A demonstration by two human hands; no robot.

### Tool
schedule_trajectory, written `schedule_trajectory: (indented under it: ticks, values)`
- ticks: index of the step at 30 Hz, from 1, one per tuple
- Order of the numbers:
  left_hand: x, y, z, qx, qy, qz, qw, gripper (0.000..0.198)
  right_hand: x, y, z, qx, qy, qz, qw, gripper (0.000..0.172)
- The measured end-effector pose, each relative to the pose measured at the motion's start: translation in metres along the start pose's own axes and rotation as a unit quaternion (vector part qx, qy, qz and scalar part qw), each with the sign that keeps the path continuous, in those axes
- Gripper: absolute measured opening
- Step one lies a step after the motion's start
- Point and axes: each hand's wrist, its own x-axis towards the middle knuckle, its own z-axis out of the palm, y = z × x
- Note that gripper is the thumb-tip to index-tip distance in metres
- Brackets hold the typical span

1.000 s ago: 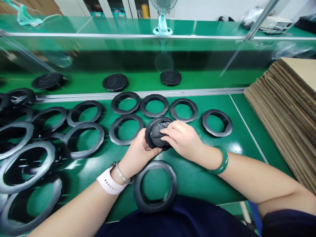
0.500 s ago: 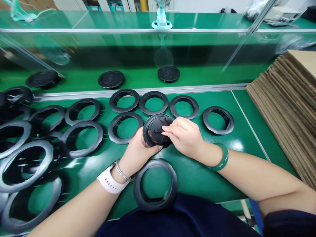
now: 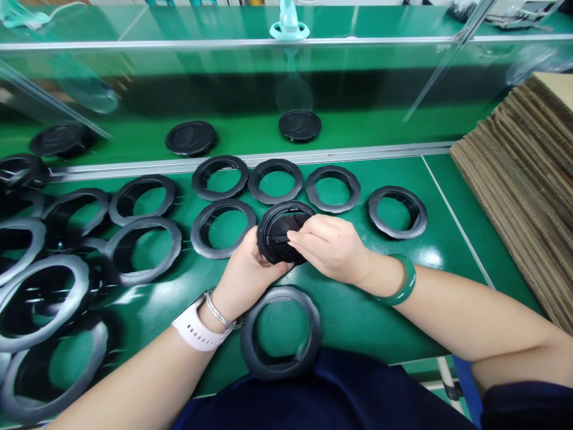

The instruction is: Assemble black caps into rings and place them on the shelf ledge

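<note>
My left hand [image 3: 248,272] grips a round black plastic cap [image 3: 278,230] from below and holds it tilted just above the green table. My right hand [image 3: 329,246] is closed over the cap's right side, its fingertips pinched on a small part at the cap's middle that I cannot make out. A black plastic ring [image 3: 281,332] lies flat right below my hands, near the table's front edge. Another black ring [image 3: 222,229] lies just left of the cap.
Several more black rings [image 3: 142,241] cover the table to the left and behind. Three black caps [image 3: 299,125] sit on the conveyor belt [image 3: 367,131] beyond a metal rail. A stack of cardboard sheets [image 3: 528,179] stands at the right.
The cap has shifted slightly left and tilted in my hands, and my right fingers have moved across its face. The view has tipped down a little.
</note>
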Motion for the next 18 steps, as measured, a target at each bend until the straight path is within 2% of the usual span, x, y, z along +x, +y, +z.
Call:
schedule_trajectory:
  ticks: [4,9,18]
  values:
    - [-0.0001,-0.0018,-0.0008,0.002,-0.006,-0.007,1.0,0.067,0.0009,0.0005,0.0013,0.006,-0.022,0.015,1.0,0.021]
    - [-0.0006,-0.0018,-0.0004,0.007,-0.011,-0.009,1.0,0.068,0.0019,0.0021,0.0,0.044,-0.046,0.023,0.998,0.015]
    - [-0.0033,0.0012,0.0015,0.028,0.002,-0.016,0.999,0.067,0.0036,-0.0058,-0.0058,0.057,-0.122,0.055,0.989,0.018]
